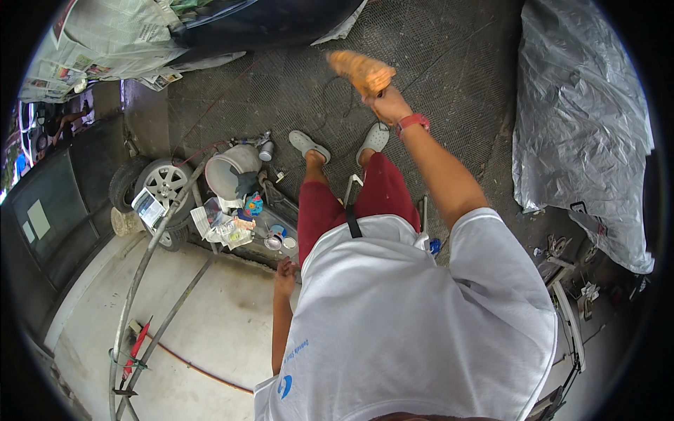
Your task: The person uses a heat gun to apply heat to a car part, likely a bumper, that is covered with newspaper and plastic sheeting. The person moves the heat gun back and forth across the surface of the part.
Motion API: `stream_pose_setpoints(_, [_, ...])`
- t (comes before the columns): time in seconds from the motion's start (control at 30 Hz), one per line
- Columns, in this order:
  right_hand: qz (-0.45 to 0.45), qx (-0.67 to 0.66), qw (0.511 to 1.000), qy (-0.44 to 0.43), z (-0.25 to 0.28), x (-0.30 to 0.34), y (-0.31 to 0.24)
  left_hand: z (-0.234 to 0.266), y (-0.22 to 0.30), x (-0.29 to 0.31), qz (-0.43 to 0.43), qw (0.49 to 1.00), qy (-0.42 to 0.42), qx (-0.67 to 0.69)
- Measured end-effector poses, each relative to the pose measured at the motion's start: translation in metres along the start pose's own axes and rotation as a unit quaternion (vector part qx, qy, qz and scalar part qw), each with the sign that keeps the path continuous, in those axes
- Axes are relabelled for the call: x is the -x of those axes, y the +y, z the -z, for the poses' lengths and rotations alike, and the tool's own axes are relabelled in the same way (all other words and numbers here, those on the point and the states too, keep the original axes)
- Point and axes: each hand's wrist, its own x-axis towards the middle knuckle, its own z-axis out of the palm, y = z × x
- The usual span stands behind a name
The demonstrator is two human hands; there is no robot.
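My right hand (390, 107), a red band at its wrist, is stretched forward and closed around the grip of an orange corded hand tool (359, 70). Motion smears the tool, so its exact kind does not show. Its blunt body points to the left, near the dark car panel (274, 24) at the top, with a gap between them. A thin dark cord (326, 95) runs over the floor below it. My left hand (285, 275) hangs low at my side, fingers loosely bent, nothing visible in it. Nearby stand an open can (275, 237) and crumpled paper (228, 228).
A whitish bucket (223, 175) with a spray gun (265, 149) beside it stands at the left. Wheels (167, 184) and metal poles (151, 259) lie beyond. Newspaper (119, 38) masks part of the car. Silver sheeting (583, 112) drapes something at the right.
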Motion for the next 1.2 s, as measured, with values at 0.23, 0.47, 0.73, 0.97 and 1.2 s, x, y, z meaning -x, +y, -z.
stream_pose_setpoints(0.23, [-0.014,0.018,1.0,0.017,0.011,-0.044,0.028,0.009,0.023,0.005,-0.023,0.996,0.01,-0.083])
stream_pose_setpoints(0.47, [0.034,0.017,0.966,0.256,0.074,-0.133,0.021,0.009,0.09,-0.012,-0.106,0.988,0.001,-0.117])
stream_pose_setpoints(0.73, [0.147,0.016,0.973,0.176,0.028,-0.153,0.081,0.021,0.08,-0.059,-0.105,0.977,-0.068,-0.174])
stream_pose_setpoints(0.97, [0.064,0.183,0.974,0.12,-0.138,-0.095,0.078,0.043,0.052,-0.098,-0.086,0.983,-0.069,-0.145])
stream_pose_setpoints(1.2, [-0.012,0.239,0.968,0.073,-0.216,-0.098,0.088,0.067,-0.015,-0.14,-0.082,0.992,-0.067,-0.065])
